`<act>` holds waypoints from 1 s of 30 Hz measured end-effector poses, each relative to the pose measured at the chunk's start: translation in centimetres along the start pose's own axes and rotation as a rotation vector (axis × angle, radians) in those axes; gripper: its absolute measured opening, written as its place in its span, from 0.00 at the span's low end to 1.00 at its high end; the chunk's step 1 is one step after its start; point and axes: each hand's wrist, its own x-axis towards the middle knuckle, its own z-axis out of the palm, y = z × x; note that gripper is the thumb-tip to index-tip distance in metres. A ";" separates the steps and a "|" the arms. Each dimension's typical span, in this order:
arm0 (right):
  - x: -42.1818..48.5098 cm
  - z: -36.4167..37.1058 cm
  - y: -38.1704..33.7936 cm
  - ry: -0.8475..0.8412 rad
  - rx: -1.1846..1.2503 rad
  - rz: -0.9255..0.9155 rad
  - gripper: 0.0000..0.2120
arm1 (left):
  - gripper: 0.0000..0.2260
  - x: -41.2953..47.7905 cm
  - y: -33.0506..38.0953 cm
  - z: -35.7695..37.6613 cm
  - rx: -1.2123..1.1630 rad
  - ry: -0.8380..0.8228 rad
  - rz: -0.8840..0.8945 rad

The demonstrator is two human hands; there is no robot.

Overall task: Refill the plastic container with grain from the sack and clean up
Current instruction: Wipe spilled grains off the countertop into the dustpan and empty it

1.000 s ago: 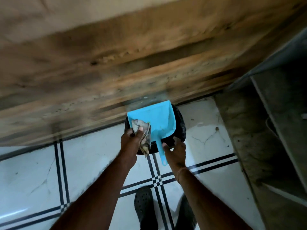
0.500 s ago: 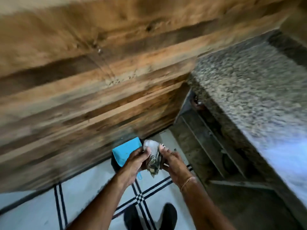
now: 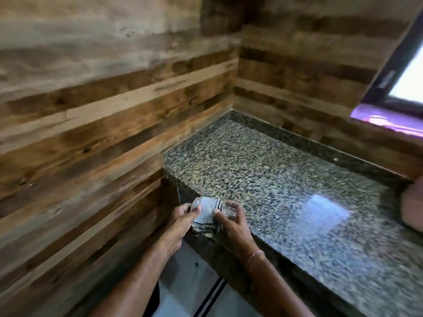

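**Both hands hold a folded cloth at the bench corner**

The left hand (image 3: 183, 219) and the right hand (image 3: 231, 221) meet at the near left corner of the bench (image 3: 263, 170), each closed on a small folded cloth (image 3: 207, 215) between them. The cloth is pale with dark stripes along its edges; the left thumb lies across its left side and the right fingers pinch its right side from above. It sits at the bench's front edge, but motion blur leaves it unclear whether it rests on the stone or is held just clear of it.

The bench top is speckled granite, with a bright patch of reflected light to the right of the hands. A raised granite strip runs along its back, against the wood-plank wall (image 3: 91, 115), which wraps round the corner behind the bench and continues down the left side to the floor. At upper right a window (image 3: 409, 78) with a dark frame is cut off by the picture edge. A brownish object (image 3: 412, 202) at the far right edge of the bench is also cropped and too blurred to identify.

Below the hands a strip of pale tiled floor (image 3: 183, 282) with dark lines shows between the forearms. A thin band circles the right wrist. No container, sack or grain is identifiable in view.
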 end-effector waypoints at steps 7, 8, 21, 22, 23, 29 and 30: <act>4.4 -7.6 -2.2 0.280 -0.302 -0.215 0.12 | 0.20 5.9 0.9 8.4 0.140 -0.137 0.165; 5.1 -8.2 -2.2 0.299 -0.333 -0.219 0.09 | 0.19 6.8 0.9 9.1 0.175 -0.176 0.185; 19.2 -8.7 -0.2 0.397 -0.617 0.026 0.15 | 0.23 23.2 -1.9 13.0 0.712 -0.393 0.234; 19.8 -8.6 0.4 0.401 -0.665 0.026 0.15 | 0.23 23.9 -2.2 12.5 0.737 -0.397 0.245; 20.4 -8.1 0.7 0.396 -0.678 0.045 0.14 | 0.23 24.8 -2.6 12.0 0.775 -0.398 0.247; 21.5 -7.3 2.9 0.397 -0.980 -0.013 0.17 | 0.27 26.9 -4.1 9.5 0.975 -0.347 0.364; 21.6 -7.4 3.1 0.390 -0.990 -0.021 0.18 | 0.27 27.1 -4.3 9.2 0.988 -0.350 0.370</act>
